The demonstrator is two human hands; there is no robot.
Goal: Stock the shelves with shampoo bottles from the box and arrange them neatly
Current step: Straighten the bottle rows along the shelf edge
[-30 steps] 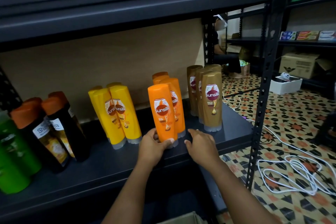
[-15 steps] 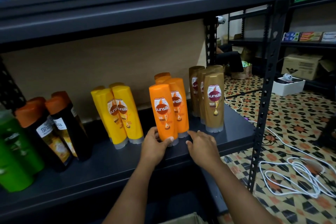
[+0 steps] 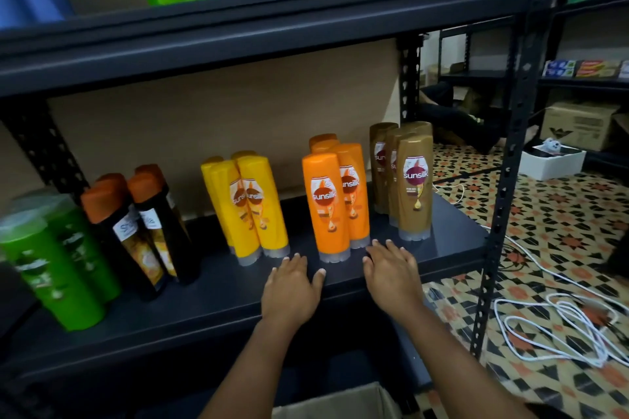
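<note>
Left hand (image 3: pixel 292 286) is letting go of the front orange bottle (image 3: pixel 326 207), fingers now spread and empty, lower centre | right hand (image 3: pixel 391 270) is lying open, flat on the shelf (image 3: pixel 204 303), holding nothing | bottle is standing upright alone at centre frame, between the yellow bottles (image 3: pixel 248 204) and brown bottles (image 3: pixel 408 180) | box (image 3: pixel 340 403) is sitting at bottom edge

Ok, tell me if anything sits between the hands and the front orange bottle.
Nothing visible does. The left hand and right hand lie open on the shelf, either side of the front orange bottle, with only bare shelf between.
</note>
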